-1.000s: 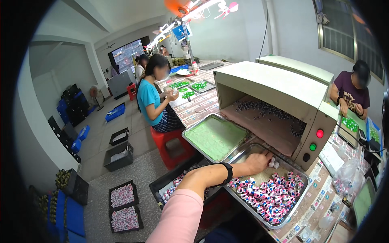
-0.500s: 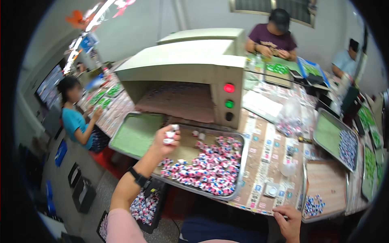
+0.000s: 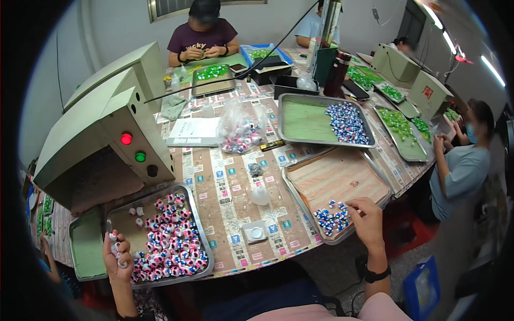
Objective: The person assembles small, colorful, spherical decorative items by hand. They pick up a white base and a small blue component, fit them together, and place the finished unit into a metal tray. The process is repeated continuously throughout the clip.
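Note:
My left hand (image 3: 119, 258) is closed around several small white figure-like pieces (image 3: 114, 245), beside the left edge of a metal tray (image 3: 206, 251). Inside that tray lies a heap of pink, white and blue pieces (image 3: 170, 235). Over on the right, my right hand (image 3: 368, 223) reaches above a paper-lined tray (image 3: 334, 174). Its thumb and forefinger are pinched together beside a small pile of blue-and-white pieces (image 3: 331, 219). Whatever is between those fingertips is too small to make out.
A cream box-shaped machine (image 3: 96, 144) with a lit red lamp stands at the left. Behind the right tray is another tray (image 3: 302, 120) of blue-and-white pieces. A plastic bag of pieces (image 3: 241, 134) and a small white dish (image 3: 257, 233) sit mid-table. Co-workers sit around.
The view has swung to the right. My right hand has gone from the table's front edge to the small blue-and-white pile. The left hand still holds its white pieces, now lower beside the tray.

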A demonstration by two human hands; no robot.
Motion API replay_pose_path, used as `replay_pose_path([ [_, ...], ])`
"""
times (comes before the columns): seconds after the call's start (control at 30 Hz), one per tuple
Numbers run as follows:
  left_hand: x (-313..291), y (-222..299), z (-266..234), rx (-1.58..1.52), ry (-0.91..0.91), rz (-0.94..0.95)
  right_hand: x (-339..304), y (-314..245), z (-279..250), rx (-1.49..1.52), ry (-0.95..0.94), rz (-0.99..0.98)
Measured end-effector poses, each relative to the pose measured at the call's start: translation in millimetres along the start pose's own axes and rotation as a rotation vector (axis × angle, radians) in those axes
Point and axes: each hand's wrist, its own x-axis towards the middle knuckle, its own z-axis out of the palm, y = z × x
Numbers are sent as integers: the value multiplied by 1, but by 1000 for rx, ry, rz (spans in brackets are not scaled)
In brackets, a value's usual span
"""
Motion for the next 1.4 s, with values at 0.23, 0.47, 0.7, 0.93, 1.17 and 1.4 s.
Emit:
replay_pose_path([
  [0.23, -43, -75, 43, 27, -32, -195, 21, 24, 29, -221, -114, -201],
  [0.47, -62, -177, 70, 93, -105, -473, 22, 36, 44, -247, -189, -135],
  [0.7, -63, -231, 73, 9, -128, -607, -5, -14, 45, 156, -267, 37],
  [0.93, -64, -240, 76, 107, -111, -550, -33, -59, 64, 608, -601, 155],
  [1.17, -66, -241, 73, 167, -125, -520, -35, -79, 83, 732, -704, 231],
  [1.4, -67, -238, 69, 176, -130, -580, -31, -83, 104, 396, -559, -82],
])
